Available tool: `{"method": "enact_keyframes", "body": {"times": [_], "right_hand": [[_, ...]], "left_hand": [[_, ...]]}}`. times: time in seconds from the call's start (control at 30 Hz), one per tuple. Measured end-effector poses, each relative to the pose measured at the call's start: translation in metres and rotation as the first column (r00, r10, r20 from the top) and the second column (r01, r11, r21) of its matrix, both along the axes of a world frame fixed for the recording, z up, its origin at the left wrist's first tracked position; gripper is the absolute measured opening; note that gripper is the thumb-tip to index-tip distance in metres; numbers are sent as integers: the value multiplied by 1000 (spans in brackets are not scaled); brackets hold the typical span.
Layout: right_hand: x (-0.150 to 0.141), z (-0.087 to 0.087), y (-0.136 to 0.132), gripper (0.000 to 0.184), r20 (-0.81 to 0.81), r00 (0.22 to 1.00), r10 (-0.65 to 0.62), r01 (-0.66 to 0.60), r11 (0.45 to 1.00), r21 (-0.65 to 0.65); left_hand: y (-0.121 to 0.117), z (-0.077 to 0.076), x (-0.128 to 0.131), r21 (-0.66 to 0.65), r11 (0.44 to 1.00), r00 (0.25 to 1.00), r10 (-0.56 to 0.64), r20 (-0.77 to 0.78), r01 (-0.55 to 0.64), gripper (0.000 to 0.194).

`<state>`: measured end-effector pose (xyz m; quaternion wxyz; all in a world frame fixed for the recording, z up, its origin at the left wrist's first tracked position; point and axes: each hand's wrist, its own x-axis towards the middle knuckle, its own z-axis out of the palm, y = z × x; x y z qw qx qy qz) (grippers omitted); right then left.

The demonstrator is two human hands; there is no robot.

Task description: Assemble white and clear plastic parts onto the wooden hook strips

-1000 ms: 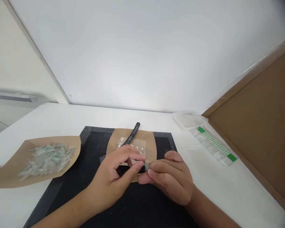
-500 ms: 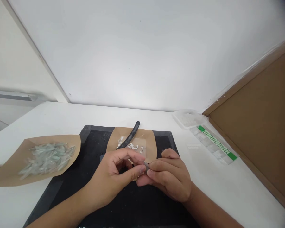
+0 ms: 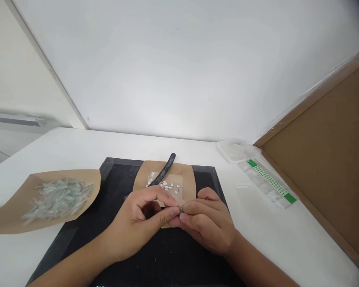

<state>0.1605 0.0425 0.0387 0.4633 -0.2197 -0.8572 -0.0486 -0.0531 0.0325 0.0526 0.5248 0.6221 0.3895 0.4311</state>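
My left hand (image 3: 140,225) and my right hand (image 3: 208,223) meet over the near edge of a brown paper tray (image 3: 140,175). Their fingertips pinch a tiny greyish piece (image 3: 180,209) between them; its kind is too small and too covered to make out. Small white flat pieces (image 3: 166,185) lie scattered in the tray. Across them rests a dark curved handle (image 3: 166,167), its near end hidden behind my left hand. Under everything is a black mat (image 3: 167,259).
At the left a larger brown paper tray (image 3: 10,217) holds a heap of pale green translucent slivers (image 3: 62,195). To the right lie a clear plastic case with a green label (image 3: 272,181) and a translucent tray (image 3: 236,151). A cardboard box (image 3: 323,147) stands at the right edge.
Both hands have shifted slightly left and drawn closer together around the small greyish piece. The trays and the dark handle stay where they were.
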Motion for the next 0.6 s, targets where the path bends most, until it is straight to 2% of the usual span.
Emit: {"method": "enact_keyframes", "body": {"times": [0.13,0.27,0.43,0.6], "right_hand": [[-3,-1,-2,26,4,1000,-4,4,1000,-28],[-3,5,-2,26,23,1000,13,-13,1000,-8],[-2,8,-1,29,45,999,-2,-1,998,68],[-1,3,1,22,34,999,15,-16,999,32]], "left_hand": [[2,4,-3,136,990,998,-17,-61,25,7],[3,6,-6,267,963,995,-20,-93,44,12],[1,5,-10,271,962,993,-9,-120,41,12],[2,1,-10,188,982,995,6,-99,13,12]]}}
